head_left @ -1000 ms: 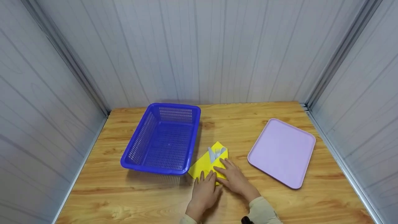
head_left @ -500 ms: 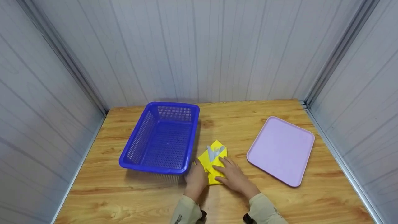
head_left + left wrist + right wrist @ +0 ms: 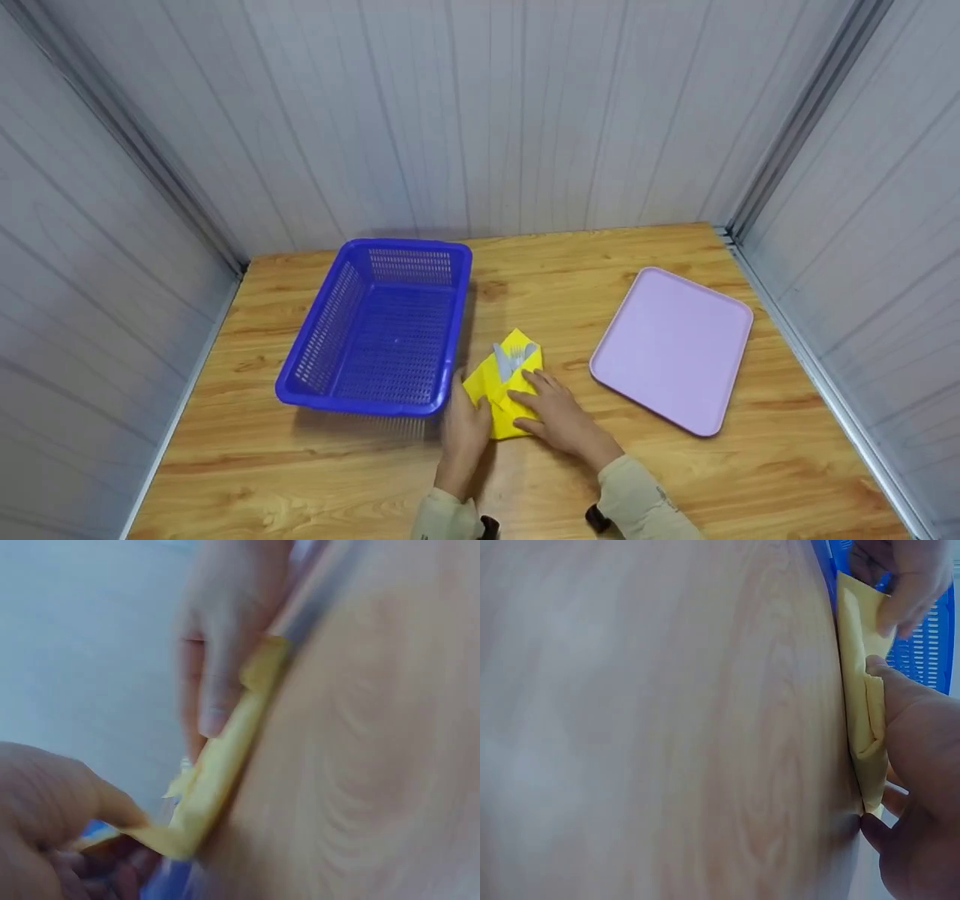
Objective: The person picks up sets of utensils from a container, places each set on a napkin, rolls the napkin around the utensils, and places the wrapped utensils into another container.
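Jointly, the left hand [image 3: 465, 426] pinches the left side of one yellow napkin [image 3: 502, 427] on the desk [image 3: 315, 480], thumb on top, while the right hand [image 3: 562, 421] rests spread fingers on its folded right side. For a neat fold, light, steady right-hand pressure should stop the cutlery [image 3: 517, 358] slipping while the left side is drawn snug. Tucked inside, tips showing, are one knife [image 3: 502, 363], one fork [image 3: 517, 353] and apparently one spoon [image 3: 530, 349]; one basket [image 3: 360, 406] stands just left, one tray [image 3: 675, 352] farther right.
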The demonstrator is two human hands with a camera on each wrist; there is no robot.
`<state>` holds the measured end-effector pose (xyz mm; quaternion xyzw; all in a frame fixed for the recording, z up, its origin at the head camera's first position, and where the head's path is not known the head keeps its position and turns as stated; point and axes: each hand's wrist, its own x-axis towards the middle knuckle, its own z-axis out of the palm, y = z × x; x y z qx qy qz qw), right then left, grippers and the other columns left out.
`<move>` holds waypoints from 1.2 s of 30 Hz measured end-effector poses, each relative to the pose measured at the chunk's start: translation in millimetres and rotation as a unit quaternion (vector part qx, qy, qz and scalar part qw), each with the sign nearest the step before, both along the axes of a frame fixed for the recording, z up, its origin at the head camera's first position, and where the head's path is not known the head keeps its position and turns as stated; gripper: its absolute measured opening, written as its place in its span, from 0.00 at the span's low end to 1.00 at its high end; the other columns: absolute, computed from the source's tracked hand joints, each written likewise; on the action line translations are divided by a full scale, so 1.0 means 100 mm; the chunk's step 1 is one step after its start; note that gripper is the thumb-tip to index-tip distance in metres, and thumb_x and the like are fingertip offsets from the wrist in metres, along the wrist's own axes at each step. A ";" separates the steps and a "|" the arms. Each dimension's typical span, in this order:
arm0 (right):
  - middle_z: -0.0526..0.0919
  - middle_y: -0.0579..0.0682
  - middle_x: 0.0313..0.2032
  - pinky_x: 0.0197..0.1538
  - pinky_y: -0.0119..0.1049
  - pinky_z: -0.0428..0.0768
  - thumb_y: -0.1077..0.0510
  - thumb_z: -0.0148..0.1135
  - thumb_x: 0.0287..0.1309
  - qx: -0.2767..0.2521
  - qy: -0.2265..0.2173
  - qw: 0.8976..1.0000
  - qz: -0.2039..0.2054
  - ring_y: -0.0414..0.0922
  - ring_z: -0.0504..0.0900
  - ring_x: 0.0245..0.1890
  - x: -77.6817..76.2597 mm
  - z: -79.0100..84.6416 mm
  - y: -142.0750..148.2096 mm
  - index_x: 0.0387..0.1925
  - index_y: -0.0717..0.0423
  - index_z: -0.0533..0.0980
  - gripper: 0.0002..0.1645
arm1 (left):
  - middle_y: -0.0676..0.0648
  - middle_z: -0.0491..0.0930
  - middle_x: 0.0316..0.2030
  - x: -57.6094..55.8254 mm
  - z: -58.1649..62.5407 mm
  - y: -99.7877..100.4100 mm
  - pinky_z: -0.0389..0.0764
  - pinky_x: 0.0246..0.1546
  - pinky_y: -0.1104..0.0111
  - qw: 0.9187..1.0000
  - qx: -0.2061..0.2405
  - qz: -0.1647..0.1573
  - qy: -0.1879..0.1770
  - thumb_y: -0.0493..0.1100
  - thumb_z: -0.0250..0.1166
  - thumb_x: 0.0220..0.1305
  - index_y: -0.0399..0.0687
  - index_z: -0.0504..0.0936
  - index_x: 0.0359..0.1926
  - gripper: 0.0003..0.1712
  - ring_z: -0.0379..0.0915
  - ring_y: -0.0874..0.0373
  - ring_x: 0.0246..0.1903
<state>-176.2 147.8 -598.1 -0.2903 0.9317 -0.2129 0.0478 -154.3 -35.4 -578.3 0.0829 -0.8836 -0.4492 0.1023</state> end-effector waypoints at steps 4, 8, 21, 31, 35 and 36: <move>0.59 0.60 0.70 0.65 0.61 0.59 0.43 0.58 0.66 0.015 0.003 1.000 -0.003 0.60 0.54 0.70 -0.02 0.03 0.01 0.66 0.49 0.71 0.30 | 0.36 0.77 0.52 -0.12 0.06 0.21 0.80 0.42 0.56 0.995 -0.020 -0.041 0.088 0.30 0.66 0.56 0.38 0.65 0.66 0.36 0.77 0.48 0.43; 0.61 0.64 0.68 0.64 0.61 0.61 0.51 0.63 0.63 0.008 0.006 1.000 -0.003 0.61 0.56 0.69 0.01 -0.03 0.00 0.66 0.61 0.68 0.34 | 0.43 0.80 0.35 -0.14 0.03 0.41 0.78 0.27 0.64 0.991 -0.043 -0.063 0.112 0.31 0.71 0.51 0.36 0.69 0.63 0.37 0.71 0.57 0.25; 0.68 0.46 0.28 0.33 0.38 0.73 0.71 0.60 0.48 -0.155 0.039 0.975 -0.157 0.44 0.69 0.29 -0.01 -0.12 -0.06 0.32 0.57 0.68 0.12 | 0.55 0.81 0.19 -0.10 -0.14 0.65 0.76 0.20 0.71 0.992 0.002 -0.017 0.121 0.35 0.73 0.53 0.40 0.81 0.45 0.17 0.75 0.65 0.20; 0.79 0.54 0.33 0.30 0.34 0.79 0.59 0.62 0.61 -0.286 -0.318 0.891 -0.151 0.44 0.77 0.28 -0.09 0.18 0.22 0.50 0.67 0.73 0.19 | 0.55 0.79 0.17 -0.09 -0.16 0.62 0.78 0.22 0.68 0.994 0.036 -0.060 0.083 0.33 0.66 0.59 0.34 0.76 0.56 0.23 0.73 0.64 0.19; 0.81 0.56 0.34 0.34 0.37 0.83 0.51 0.64 0.63 -0.330 -0.339 0.851 -0.229 0.44 0.81 0.29 -0.06 0.14 0.18 0.50 0.70 0.73 0.26 | 0.49 0.83 0.24 -0.05 -0.19 0.57 0.80 0.27 0.68 0.991 0.044 -0.097 0.076 0.25 0.63 0.59 0.34 0.76 0.54 0.21 0.79 0.59 0.26; 0.80 0.55 0.31 0.31 0.36 0.83 0.53 0.64 0.62 -0.334 -0.323 0.849 -0.252 0.44 0.81 0.27 -0.05 0.11 0.15 0.48 0.70 0.74 0.23 | 0.48 0.84 0.28 -0.04 -0.20 0.57 0.81 0.30 0.68 0.990 0.047 -0.106 0.073 0.23 0.63 0.57 0.35 0.76 0.53 0.22 0.81 0.57 0.30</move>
